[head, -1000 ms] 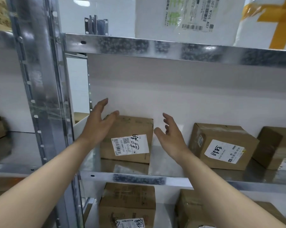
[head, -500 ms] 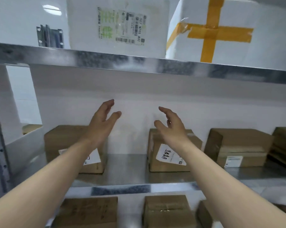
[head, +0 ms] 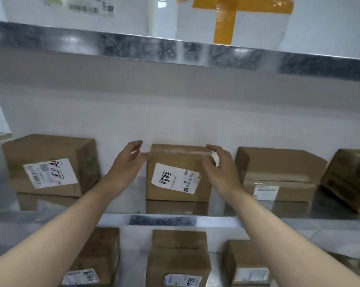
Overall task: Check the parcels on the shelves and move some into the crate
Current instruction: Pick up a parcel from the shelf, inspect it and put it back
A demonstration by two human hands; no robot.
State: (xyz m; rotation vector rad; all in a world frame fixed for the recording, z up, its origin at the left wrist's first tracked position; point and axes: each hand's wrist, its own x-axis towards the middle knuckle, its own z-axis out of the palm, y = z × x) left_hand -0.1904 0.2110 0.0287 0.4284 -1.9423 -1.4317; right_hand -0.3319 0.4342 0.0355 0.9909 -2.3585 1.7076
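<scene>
A brown cardboard parcel [head: 176, 160] with a white handwritten label stands in the middle of the metal shelf [head: 162, 220]. My left hand [head: 126, 164] reaches to its left side with fingers spread, the tips close to the top left corner. My right hand [head: 220, 166] is at its right top corner with loosely bent fingers; whether either hand touches the box is unclear. Another labelled parcel [head: 50, 164] sits to the left, and a plain one [head: 278, 172] to the right. No crate is in view.
A tilted brown box [head: 349, 179] stands at the far right. Three parcels [head: 178, 255] line the shelf below. White foam boxes, one with yellow tape [head: 233, 17], sit on the upper shelf, whose metal edge [head: 175, 50] overhangs.
The view has shifted right along the shelf. Both hands have dropped from mid-air and come down either side of the middle parcel, which now sits between them.
</scene>
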